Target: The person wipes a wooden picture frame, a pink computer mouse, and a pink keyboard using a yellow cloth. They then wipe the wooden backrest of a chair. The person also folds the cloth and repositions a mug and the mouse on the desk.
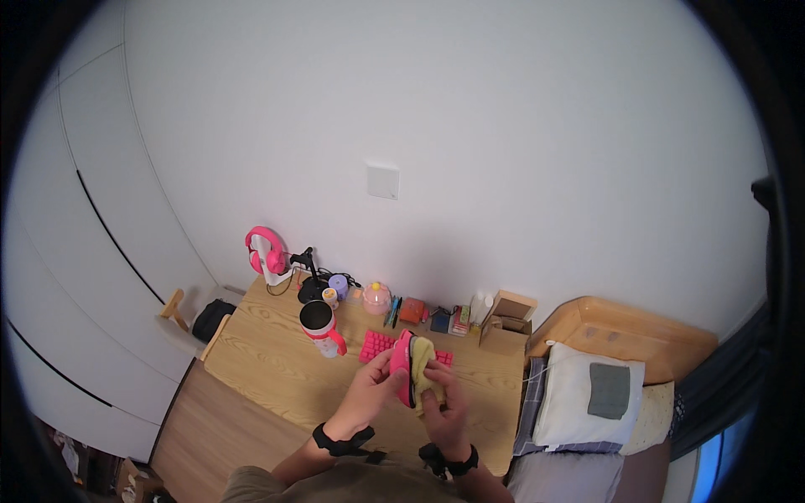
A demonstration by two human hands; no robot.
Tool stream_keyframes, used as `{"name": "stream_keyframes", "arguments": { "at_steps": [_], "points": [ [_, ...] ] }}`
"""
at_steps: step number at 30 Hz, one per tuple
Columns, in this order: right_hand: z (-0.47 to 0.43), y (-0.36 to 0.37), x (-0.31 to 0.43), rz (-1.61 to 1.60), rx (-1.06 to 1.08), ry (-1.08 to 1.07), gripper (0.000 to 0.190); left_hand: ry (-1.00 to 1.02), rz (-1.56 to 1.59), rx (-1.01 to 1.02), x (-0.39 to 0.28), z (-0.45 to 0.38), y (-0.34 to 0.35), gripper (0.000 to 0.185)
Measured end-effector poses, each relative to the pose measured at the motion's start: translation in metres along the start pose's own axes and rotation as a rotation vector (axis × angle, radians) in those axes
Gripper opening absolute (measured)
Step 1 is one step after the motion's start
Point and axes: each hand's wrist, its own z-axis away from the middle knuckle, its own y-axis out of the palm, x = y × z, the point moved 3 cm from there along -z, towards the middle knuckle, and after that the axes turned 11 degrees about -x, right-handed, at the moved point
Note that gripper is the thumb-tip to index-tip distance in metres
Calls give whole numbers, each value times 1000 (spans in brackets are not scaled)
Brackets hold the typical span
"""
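Note:
My left hand (365,391) grips a pink object with a black edge (401,371), shaped like a computer mouse, raised on its side above the table. Against its dark face my right hand (448,409) presses a folded yellow cloth (422,358). A pink keyboard (375,346) lies on the table behind them, its middle hidden by the held object. Left of the keyboard stands a large tumbler (322,333) with a red handle and a dark interior.
Along the wooden table's (270,352) back edge are pink headphones on a stand (267,251), a black holder (310,283), a pink jar (376,298), pens (392,312) and a cardboard box (503,336). At right is a bed with a white pillow (566,402); a chair (182,320) stands left.

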Motion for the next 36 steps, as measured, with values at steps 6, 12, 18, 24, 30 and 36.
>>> {"name": "stream_keyframes", "arguments": {
  "at_steps": [6, 12, 18, 24, 30, 36],
  "points": [
    [-7, 9, -7, -25, -26, -46, 32, -10, -35, 4, 1, 3, -5, 51],
    [-14, 19, -2, -31, 6, -26, 32, -6, 9, -15, 3, 7, -16, 52],
    [2, 43, 2, -81, 41, 45, 32, 20, 45, -78, -9, -8, -43, 55],
    [-21, 66, 6, -52, -100, -27, 32, -71, -110, 58, -22, 1, -59, 69],
    [-18, 92, 24, 69, -16, -24, 35, 63, 30, 8, -42, -24, -82, 60],
    [-18, 112, 20, 124, -137, -87, 35, 28, -112, 117, -57, -31, -89, 59]
  ]
}}
